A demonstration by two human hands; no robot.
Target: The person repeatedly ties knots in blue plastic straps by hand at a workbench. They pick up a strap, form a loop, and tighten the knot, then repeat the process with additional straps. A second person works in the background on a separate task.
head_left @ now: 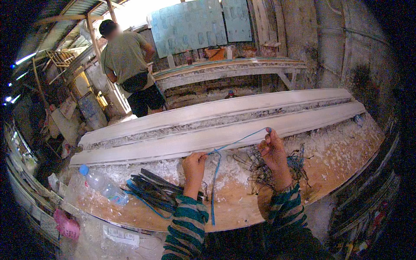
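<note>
Both my hands hold a thin blue strip (242,140), stretched at a slant between them above the workbench. My left hand (194,165) pinches it at the lower end, and a loose length of it hangs down beside that hand toward the bench edge. Higher and to the right, my right hand (273,149) grips the other end between thumb and fingers. A bundle of flat black strips (156,187), with some blue among them, lies left of my left forearm. Beneath my right hand is a tangled heap of thin dark strands (299,169), partly hidden by that arm.
Two long white-coated beams (173,145) run across the bench behind my hands. White flakes litter the wooden bench top (238,212). A clear plastic bottle (104,186) with a blue cap lies at left. Further back, a person (128,65) stands near another long table (260,67).
</note>
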